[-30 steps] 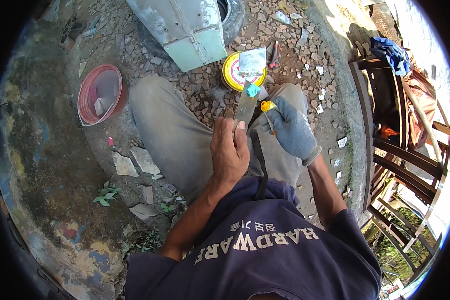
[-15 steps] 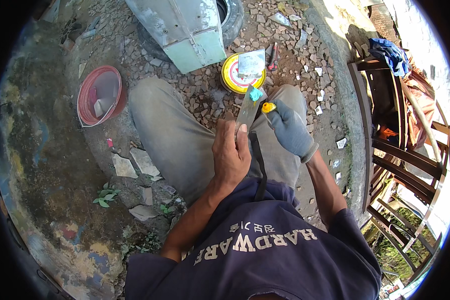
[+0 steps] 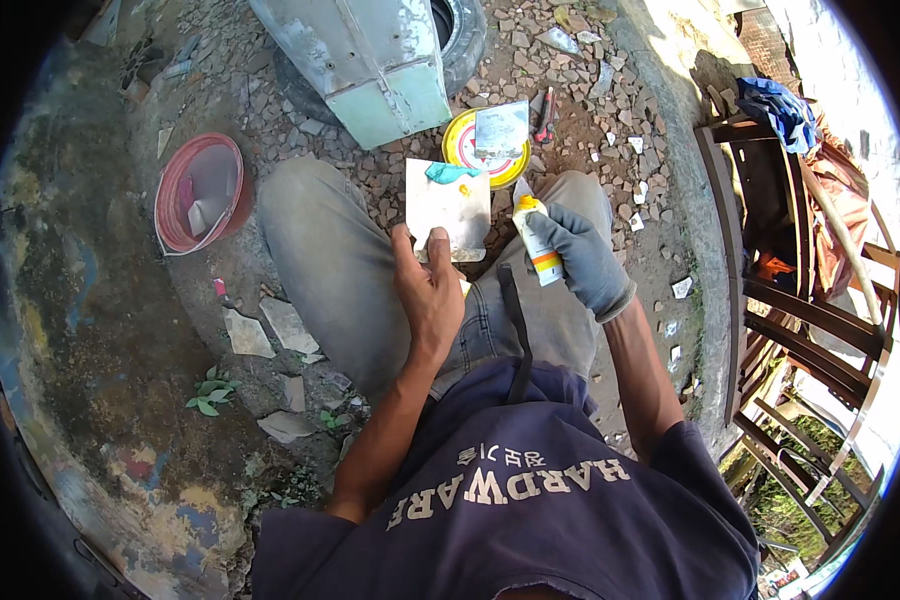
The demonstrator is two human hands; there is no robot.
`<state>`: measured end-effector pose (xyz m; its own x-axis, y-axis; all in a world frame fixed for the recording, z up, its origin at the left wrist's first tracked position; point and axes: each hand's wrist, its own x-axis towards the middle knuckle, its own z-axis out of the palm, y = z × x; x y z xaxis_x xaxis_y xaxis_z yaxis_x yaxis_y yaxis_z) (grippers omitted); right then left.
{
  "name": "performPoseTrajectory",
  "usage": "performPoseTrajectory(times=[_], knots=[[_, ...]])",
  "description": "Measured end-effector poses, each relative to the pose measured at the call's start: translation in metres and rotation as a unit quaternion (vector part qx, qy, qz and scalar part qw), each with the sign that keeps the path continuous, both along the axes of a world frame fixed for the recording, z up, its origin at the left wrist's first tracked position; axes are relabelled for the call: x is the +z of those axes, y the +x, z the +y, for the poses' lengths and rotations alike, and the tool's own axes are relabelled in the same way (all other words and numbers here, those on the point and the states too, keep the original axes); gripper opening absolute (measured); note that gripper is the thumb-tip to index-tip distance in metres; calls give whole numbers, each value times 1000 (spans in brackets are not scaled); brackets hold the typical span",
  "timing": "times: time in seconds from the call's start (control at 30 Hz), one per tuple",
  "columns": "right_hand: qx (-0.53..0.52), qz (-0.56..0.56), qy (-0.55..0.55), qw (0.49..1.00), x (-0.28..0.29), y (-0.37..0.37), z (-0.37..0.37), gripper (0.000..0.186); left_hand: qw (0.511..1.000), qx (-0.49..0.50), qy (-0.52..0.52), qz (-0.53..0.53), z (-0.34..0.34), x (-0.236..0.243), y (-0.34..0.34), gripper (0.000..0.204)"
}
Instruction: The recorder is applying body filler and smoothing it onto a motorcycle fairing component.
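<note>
My bare left hand [image 3: 430,295] grips the lower edge of a flat, light metal plate [image 3: 445,218], thumb on top. On the plate's far edge lies a teal lump of paste [image 3: 450,173], with a small orange-yellow dab [image 3: 465,189] just below it. In my gloved right hand [image 3: 582,258] is a white squeeze tube [image 3: 542,250] with an orange band and yellow end, held upright to the right of the plate. A grey pointed piece [image 3: 522,188] shows beyond the tube's tip; its kind is unclear. Beyond both hands stands a yellow round can [image 3: 460,140] with another metal plate [image 3: 502,130] on it.
A red-handled tool [image 3: 545,115] lies right of the can. Ahead, a grey-green metal panel [image 3: 390,100] leans over a tyre [image 3: 465,45]. At left stands a red bucket [image 3: 165,205] with something pale inside. Broken tiles and stones cover the ground; a wooden frame [image 3: 730,250] stands right.
The metal plate has turned from steeply tilted to facing up, moving left with my left hand. An orange-yellow dab now shows on it. The tube has swung upright, showing its side.
</note>
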<state>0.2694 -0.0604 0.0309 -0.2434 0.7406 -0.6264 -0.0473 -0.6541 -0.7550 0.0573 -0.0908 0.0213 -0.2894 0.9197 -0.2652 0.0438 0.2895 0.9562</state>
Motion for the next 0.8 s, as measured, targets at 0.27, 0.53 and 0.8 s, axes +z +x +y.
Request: performPoseTrajectory(times=[0.27,0.53,0.8], knots=[[-234,24,63,970,-10,7,-4,26,949,-6,-52,-310,28,-45,9,23],[-212,-92,78,970,-26,28,-16,25,941,22,-110,-319,76,-127,46,25],[-200,-71,75,974,-48,32,-17,26,979,22,-116,-166,84,-129,41,33]])
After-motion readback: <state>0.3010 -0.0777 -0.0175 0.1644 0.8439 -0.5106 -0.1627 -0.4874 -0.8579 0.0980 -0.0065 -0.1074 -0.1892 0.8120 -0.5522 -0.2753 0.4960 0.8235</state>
